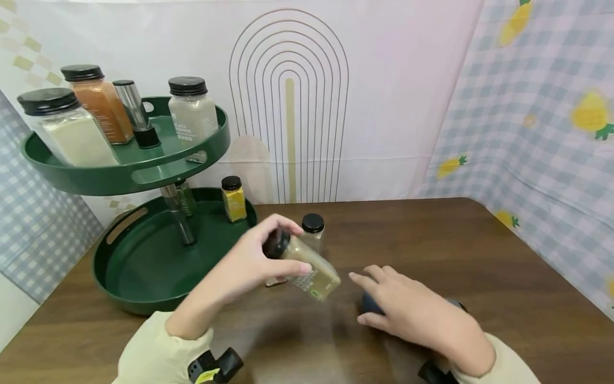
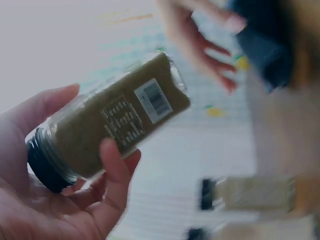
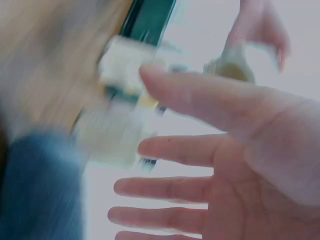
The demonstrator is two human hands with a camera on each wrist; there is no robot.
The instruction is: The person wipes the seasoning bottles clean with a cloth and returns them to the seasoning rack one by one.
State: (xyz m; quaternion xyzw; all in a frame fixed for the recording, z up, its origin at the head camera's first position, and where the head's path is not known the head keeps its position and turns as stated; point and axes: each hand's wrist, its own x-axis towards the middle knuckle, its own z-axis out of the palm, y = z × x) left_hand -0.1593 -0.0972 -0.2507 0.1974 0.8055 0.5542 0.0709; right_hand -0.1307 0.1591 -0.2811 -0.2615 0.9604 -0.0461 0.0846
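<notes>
Brown wooden desk [image 1: 408,234] stretches beneath the left hand [image 1: 256,253], which grips a tilted, clear, square-sided, black-lidded jar [image 1: 314,269] of olive powder; the right hand [image 1: 408,306], fingers extended, holds nothing near dark-blue fabric [image 1: 370,304]. Should the left grip slacken, the jar could drop.

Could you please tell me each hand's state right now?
Left hand: holding a transparent, square-sided, black-lidded jar of greenish-brown powder.
Right hand: open, holding nothing.
</notes>
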